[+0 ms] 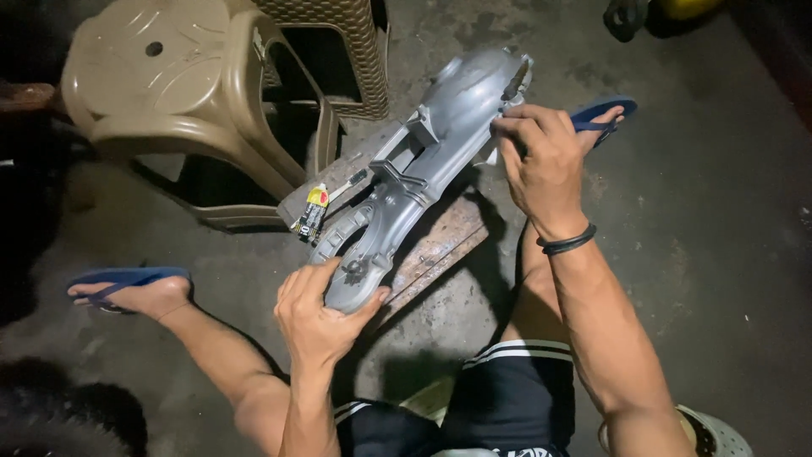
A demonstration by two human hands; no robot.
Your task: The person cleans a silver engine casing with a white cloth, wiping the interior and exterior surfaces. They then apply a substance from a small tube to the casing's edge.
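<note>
**Grey moulded cover steadied at both ends on a board**

The left hand (320, 315) is closed around the near, narrow end of a grey plastic cover (423, 165), thumb on top and fingers curled beneath. The right hand (541, 156) is pinched narrow on the far, wide end, its fingertips (507, 118) pressed at the rim; whether something small is held between them cannot be told. A black band (567, 242) is worn at that wrist. The cover is laid diagonally, inner ribbed side up, across a worn wooden board (444, 245) resting on the concrete floor (719, 220). At the board's left edge, just beside the cover, a small yellow-and-black tube (314, 211) is seen with a thin stick-like item next to it. Beyond the board's far left corner a tan plastic stool (161, 80) is placed, with a woven brown stool (338, 42) behind it. Blue sandals (127, 278) are worn on both feet, set either side of the board. As a judgement, fingertip work at the rim is best done with the near end kept firmly pinned, so that the long cover cannot rock on the board.
</note>
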